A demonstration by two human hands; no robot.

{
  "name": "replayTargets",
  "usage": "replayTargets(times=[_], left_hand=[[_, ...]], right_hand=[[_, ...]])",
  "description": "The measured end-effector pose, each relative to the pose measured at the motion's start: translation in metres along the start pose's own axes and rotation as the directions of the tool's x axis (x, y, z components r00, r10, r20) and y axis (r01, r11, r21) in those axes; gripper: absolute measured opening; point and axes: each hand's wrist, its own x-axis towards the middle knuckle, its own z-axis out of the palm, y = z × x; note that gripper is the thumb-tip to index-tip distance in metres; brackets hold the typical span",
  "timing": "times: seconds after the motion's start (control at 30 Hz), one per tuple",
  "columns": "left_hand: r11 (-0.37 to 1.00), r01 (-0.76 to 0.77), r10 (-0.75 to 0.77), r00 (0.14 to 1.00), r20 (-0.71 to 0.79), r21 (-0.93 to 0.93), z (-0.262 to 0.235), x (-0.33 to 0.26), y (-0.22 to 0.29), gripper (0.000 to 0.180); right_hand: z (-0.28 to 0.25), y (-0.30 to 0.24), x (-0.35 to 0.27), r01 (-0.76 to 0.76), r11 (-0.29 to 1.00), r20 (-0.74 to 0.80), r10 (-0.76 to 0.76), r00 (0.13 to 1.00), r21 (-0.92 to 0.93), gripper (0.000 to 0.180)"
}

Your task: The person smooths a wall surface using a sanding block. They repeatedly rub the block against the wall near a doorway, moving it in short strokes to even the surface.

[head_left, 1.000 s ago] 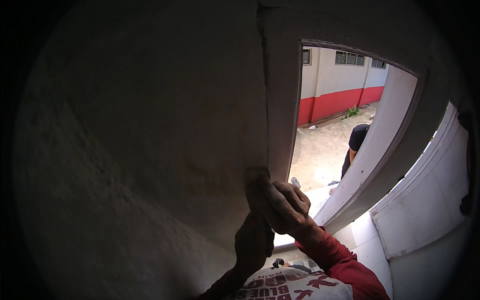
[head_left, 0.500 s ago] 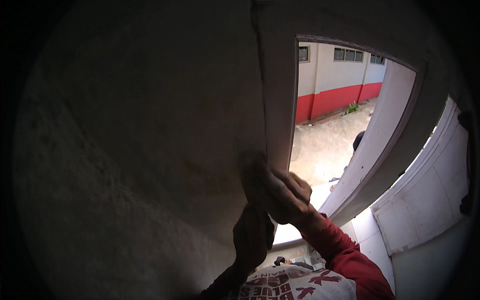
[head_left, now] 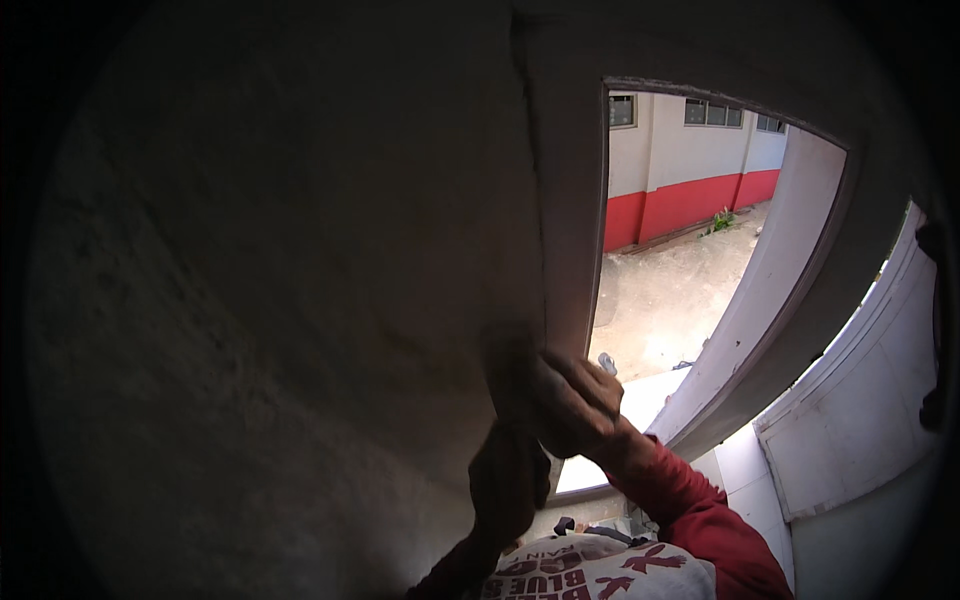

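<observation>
My right hand, in a red sleeve, is closed with its fingers curled, close to the grey wall beside the frame of an opening. Just below it and to the left is my left hand, also closed, its top meeting the underside of the right. A dark, blurred shape shows at the wall side of the right hand; shadow hides whether it is a held object or part of the hand. A thin crack or joint runs up the wall from above the hands, next to the frame.
The opening looks out on sandy ground and a white and red building. At the right is a white panelled door, above pale floor tiles. A rough band of wall curves down the left side.
Both hands have slid slightly down along the wall, staying together. The view has shifted a little. A dark rounded shape outside, at the opening's right edge, is out of sight.
</observation>
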Motion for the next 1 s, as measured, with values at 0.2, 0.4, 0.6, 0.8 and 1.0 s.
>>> replayTargets(times=[0.2,0.4,0.6,0.8,1.0], left_hand=[[0.988,0.15,-0.148,0.988,-0.041,0.038,-0.002,0.005,0.002,0.03],[0.989,-0.146,0.145,0.988,-0.044,-0.023,0.004,0.003,0.015,0.033],[0.959,0.158,-0.181,0.98,-0.078,-0.237,0.003,-0.011,0.029,0.039],[0.999,0.004,-0.007,0.994,-0.112,-0.032,0.004,-0.014,0.002,0.042],[0.965,-0.246,0.244,0.969,0.028,0.089,-0.014,-0.011,-0.022,0.033]], right_hand=[[0.004,-0.003,-0.002,-0.01,1.0,0.02,0.01,1.0,0.021,0.033],[0.002,0.005,0.012,-0.072,0.993,0.054,0.067,0.996,0.098,0.04],[-0.023,-0.027,0.018,-0.446,0.852,0.034,0.455,0.89,0.275,0.024],[-0.017,-0.048,0.006,-0.845,0.295,0.522,0.681,0.513,0.445,0.034],[0.006,-0.048,0.004,-0.782,-0.209,0.731,0.551,0.402,0.587,0.044]])
